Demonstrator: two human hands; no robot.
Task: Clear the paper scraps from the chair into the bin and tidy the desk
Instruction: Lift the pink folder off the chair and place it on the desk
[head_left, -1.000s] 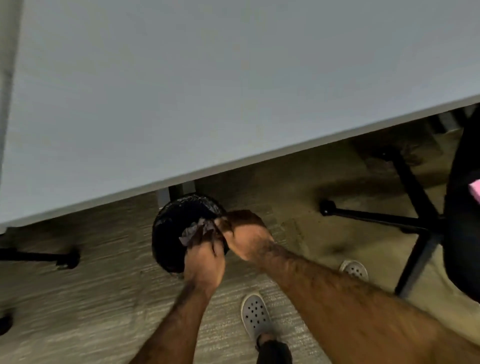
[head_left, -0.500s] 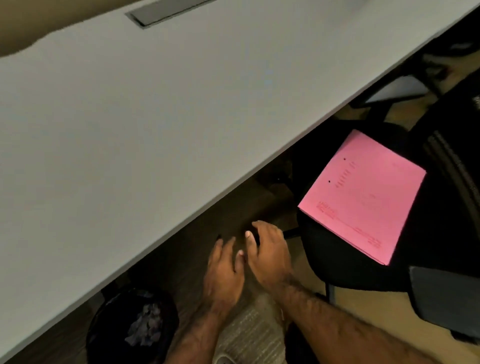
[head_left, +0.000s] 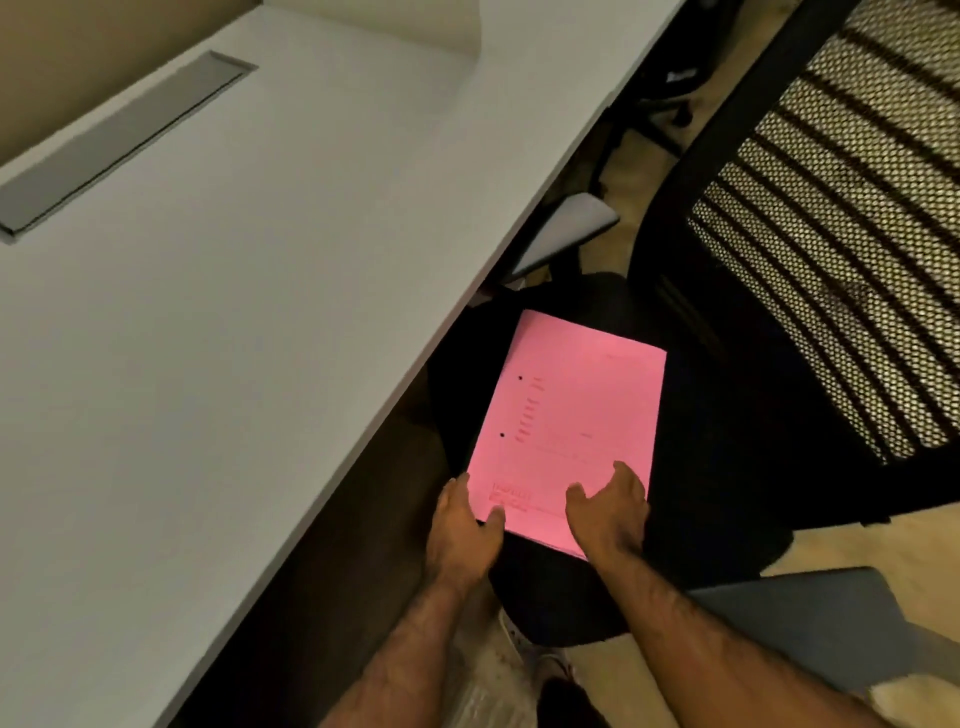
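Observation:
A stack of pink printed paper (head_left: 571, 405) lies flat on the black seat of an office chair (head_left: 727, 467), just right of the desk edge. My left hand (head_left: 465, 535) is at the stack's near left corner, thumb on top of the sheet and fingers at the edge, gripping it. My right hand (head_left: 610, 514) lies on the near right part of the stack with its fingers spread. The bin is out of view, and I see no loose scraps on the seat.
The white desk (head_left: 234, 312) fills the left, with a grey cable flap (head_left: 114, 140) set into it. The chair's mesh backrest (head_left: 831, 234) rises at the right, with grey armrests far (head_left: 566, 228) and near (head_left: 831, 623). My shoe (head_left: 519, 639) shows below.
My hands left the black bin, where they dropped crumpled paper, and swung right to the chair. They now rest on the pink stack, and the bin has gone out of view.

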